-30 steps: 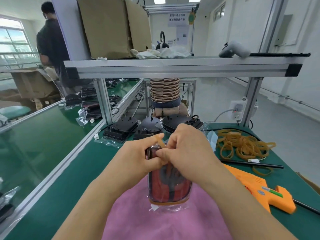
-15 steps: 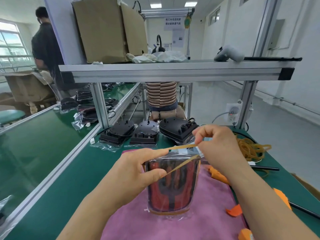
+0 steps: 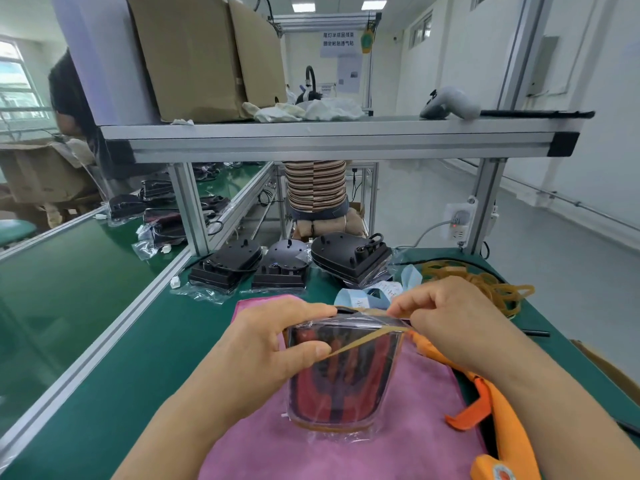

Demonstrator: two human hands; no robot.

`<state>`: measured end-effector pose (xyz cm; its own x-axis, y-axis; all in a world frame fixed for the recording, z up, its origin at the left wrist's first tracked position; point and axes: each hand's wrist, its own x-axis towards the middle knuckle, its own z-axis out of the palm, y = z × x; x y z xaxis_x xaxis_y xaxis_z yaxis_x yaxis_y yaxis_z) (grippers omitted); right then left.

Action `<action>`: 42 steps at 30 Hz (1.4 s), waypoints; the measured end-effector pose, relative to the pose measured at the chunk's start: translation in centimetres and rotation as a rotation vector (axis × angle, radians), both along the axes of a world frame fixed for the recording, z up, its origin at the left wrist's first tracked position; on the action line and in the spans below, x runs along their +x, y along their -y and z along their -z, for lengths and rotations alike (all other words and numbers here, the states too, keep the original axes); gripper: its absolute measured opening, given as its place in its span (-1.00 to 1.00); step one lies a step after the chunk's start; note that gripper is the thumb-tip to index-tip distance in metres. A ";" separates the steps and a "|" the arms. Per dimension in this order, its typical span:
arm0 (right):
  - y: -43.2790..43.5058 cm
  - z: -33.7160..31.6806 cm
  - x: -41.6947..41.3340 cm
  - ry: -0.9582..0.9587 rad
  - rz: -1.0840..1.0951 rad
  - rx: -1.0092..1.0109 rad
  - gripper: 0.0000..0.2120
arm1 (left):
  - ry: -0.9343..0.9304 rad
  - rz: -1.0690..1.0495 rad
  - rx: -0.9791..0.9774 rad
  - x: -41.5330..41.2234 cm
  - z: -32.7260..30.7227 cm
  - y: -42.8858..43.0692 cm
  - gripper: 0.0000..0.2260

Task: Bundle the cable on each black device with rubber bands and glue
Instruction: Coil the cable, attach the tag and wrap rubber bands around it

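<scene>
**Band stretched taut across the device's top**

On the green bench (image 3: 121, 341), the pink cloth (image 3: 398, 445) carries the device (image 3: 343, 382), which stands on end in its clear bag between both hands. My left hand (image 3: 263, 348) grips its upper left corner, with the thumb pinning one end of the rubber band (image 3: 363, 341) to the front face. My right hand (image 3: 450, 323) pinches the other end at the upper right corner, fingers closed tight. The band runs slantwise from low left to high right. I judge that the right hand, nearer the free loop, must carry it over the top edge.
</scene>
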<state>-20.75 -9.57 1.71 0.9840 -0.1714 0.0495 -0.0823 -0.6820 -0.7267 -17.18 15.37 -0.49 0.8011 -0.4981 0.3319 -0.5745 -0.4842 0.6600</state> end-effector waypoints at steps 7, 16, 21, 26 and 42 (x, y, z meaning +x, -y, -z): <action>-0.4 -0.3 1.3 0.015 0.000 -0.085 -0.58 | 0.027 0.066 -0.006 -0.7 -0.2 0.4 -0.62; 1.4 -0.7 0.0 -0.209 -0.107 -0.099 -0.59 | -0.042 0.027 -0.027 -0.4 -0.2 1.2 -0.64; 1.2 -1.0 -1.2 -0.164 -0.208 -0.162 -0.78 | -0.089 -0.008 -0.048 0.3 -0.1 0.3 -0.65; 0.2 1.1 -0.4 -0.178 -0.192 -0.108 -0.62 | -0.082 0.035 -0.091 0.2 0.2 -0.8 -0.61; -1.0 2.8 2.5 -0.288 -0.322 0.362 -0.85 | -0.362 0.060 -0.582 0.1 3.9 -0.5 -0.58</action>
